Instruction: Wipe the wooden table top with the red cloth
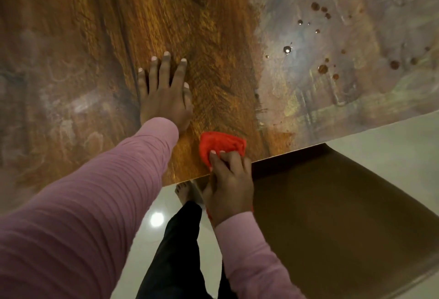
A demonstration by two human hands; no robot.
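Closest to the lens, I'm watching the left sleeve (pixel 78 215) reaching toward twelve o'clock, ending in the left hand (pixel 166 99) lying flat with fingers spread apart on the bench (pixel 213 25), probably bracing the body. At five o'clock from it, the right hand (pixel 229 187) is working with its grip clamped on the red cloth (pixel 222 144), which is pressing on the wood just inside the near edge. Dark droplets (pixel 323 69) are sitting well apart toward two o'clock, likely needing wiping next
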